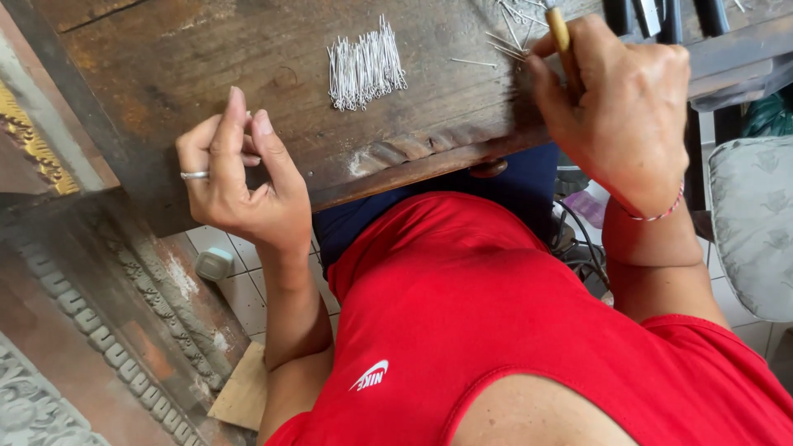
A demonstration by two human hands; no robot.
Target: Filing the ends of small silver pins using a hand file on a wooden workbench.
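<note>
Pinched shut, the left hand [239,177] closes thumb and two fingertips on something too fine for me to make out, perhaps a single short pin; the right hand [615,103] is wrapped around a slim yellow-handled tool [560,31], its tip lost beyond the top edge of the view.

From where I watch, I judge the work to be mid-cycle: one piece lifted from the stock and held ready at nine o'clock, the tool poised at one o'clock over a few loose pins [505,41]; the next move, as I read it, calls for bringing the two hands together over the worn wooden bench [206,58] with a steady, delicate touch, since the piece is slight enough to slip or bend.

The stock itself, a bundle of thin silver wire pins [365,68], lies at twelve o'clock, well apart from the left hand and near the right; the pins are bright, straight and roughly alike in length, fanned in a loose flat sheaf rather than stacked.

A plain ring [195,175] shows on the left hand and a thin beaded bracelet [657,215] on the right wrist; dark tool handles [661,15] rest at the bench's far corner, around two o'clock; the person's red sleeveless shirt [496,330] fills the foreground at six o'clock.
</note>
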